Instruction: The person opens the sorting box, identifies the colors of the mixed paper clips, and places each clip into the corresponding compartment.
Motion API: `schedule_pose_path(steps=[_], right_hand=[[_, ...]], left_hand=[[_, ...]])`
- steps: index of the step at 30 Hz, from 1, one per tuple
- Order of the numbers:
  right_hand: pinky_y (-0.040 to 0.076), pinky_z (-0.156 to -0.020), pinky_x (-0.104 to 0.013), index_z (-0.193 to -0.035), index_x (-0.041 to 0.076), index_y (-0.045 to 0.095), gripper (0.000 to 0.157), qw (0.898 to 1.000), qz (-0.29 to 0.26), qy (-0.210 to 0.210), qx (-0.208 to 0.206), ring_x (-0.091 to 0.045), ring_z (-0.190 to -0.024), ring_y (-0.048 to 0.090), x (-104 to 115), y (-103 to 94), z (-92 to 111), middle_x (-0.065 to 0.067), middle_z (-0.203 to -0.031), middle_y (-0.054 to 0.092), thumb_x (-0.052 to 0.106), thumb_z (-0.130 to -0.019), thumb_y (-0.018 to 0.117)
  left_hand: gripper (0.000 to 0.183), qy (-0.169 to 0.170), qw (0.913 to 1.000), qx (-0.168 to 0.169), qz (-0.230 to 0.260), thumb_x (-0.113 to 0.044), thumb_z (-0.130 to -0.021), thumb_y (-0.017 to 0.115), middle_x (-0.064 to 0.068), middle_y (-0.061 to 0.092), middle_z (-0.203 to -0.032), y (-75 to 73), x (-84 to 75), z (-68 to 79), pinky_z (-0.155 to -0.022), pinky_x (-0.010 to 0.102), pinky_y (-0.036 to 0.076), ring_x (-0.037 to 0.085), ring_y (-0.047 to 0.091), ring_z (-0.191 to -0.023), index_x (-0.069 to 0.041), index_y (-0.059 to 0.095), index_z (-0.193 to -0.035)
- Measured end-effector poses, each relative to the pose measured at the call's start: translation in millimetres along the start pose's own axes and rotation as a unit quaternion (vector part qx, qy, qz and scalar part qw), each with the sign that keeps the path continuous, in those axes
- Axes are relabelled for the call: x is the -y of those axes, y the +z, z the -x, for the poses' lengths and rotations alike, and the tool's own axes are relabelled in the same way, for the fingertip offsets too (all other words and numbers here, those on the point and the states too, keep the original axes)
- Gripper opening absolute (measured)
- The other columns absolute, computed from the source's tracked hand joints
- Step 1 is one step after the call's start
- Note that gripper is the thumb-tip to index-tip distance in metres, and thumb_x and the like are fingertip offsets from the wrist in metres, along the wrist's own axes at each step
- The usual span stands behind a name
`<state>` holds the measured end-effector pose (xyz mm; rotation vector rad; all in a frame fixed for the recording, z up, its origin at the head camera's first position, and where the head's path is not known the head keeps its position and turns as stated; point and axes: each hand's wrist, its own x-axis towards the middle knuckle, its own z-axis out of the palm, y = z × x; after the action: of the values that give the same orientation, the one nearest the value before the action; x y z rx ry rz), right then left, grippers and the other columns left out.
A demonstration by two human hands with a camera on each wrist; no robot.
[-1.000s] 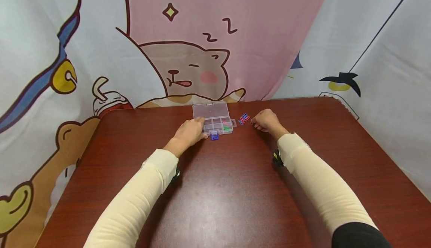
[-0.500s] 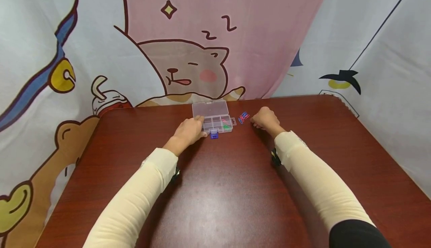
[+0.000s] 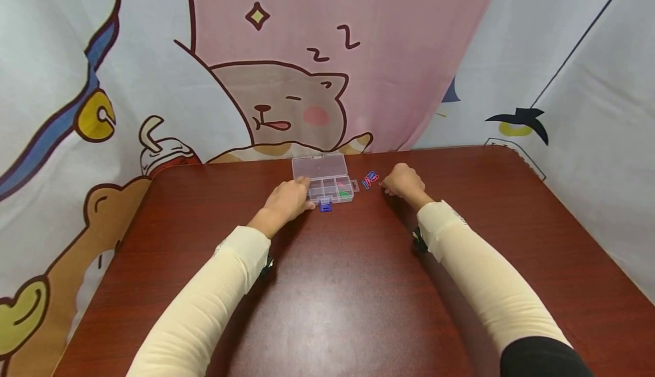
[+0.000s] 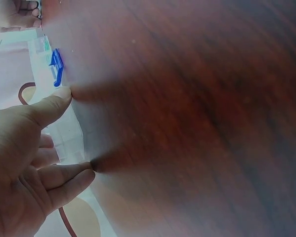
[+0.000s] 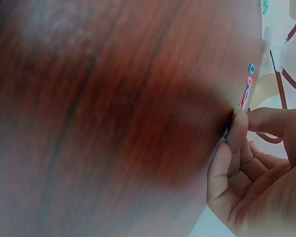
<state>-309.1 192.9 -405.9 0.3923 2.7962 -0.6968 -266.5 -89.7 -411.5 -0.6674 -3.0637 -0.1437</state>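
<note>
A clear plastic compartment box [image 3: 331,190] lies with its lid [image 3: 319,166] folded back near the table's far edge. Green paper clips [image 3: 344,194] and a pink one show in its right-hand compartments. My left hand [image 3: 288,199] grips the box's left end; in the left wrist view the thumb [image 4: 56,104] is at its front and the fingers spread along the end. Right of the box lies a small pile of blue and pink paper clips [image 3: 370,178]. Beside it my right hand [image 3: 403,181] pinches a pink paper clip [image 3: 380,183], mostly hidden by thumb and fingertips, close to the tabletop.
A blue latch [image 3: 325,206] sticks out at the box's front, and a clear hanging tab [image 3: 355,186] at its right end. The brown wooden table [image 3: 327,286] meets a printed cloth [image 3: 409,53] along its far edge.
My right hand shifts only slightly, and less of the pink paper clip shows past its fingertips. The left hand and the box stay put.
</note>
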Motion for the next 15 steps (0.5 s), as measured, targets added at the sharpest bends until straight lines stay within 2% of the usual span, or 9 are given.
schedule_pose_path(steps=[7, 15], right_hand=[[0.047, -0.057, -0.038, -0.072, 0.011, 0.072, 0.025, 0.999, 0.032, -0.028, -0.01, -0.022, -0.068, 0.064, 0.4, -0.7, 0.8, -0.002, -0.067, 0.069, 0.03, -0.088, 0.067], [0.047, -0.057, -0.038, -0.07, 0.013, 0.073, 0.028, 0.999, 0.041, -0.025, -0.012, -0.023, -0.07, 0.063, 0.2, 2.4, -1.1, -0.001, -0.067, 0.07, 0.034, -0.088, 0.067]], left_hand=[[0.055, 0.002, 1.0, 0.001, -0.001, -0.038, -0.09, 0.069, 0.01, 0.061, -0.121, -1.2, -0.3, 0.2, -0.086, 0.044, 0.053, 0.033, 0.065, -0.099, -0.003, 0.053, -0.129], [0.054, 0.002, 1.0, 0.005, -0.002, -0.037, -0.09, 0.069, 0.011, 0.061, -0.118, -0.6, -0.1, 0.0, -0.085, 0.044, 0.053, 0.033, 0.065, -0.098, -0.002, 0.053, -0.128]])
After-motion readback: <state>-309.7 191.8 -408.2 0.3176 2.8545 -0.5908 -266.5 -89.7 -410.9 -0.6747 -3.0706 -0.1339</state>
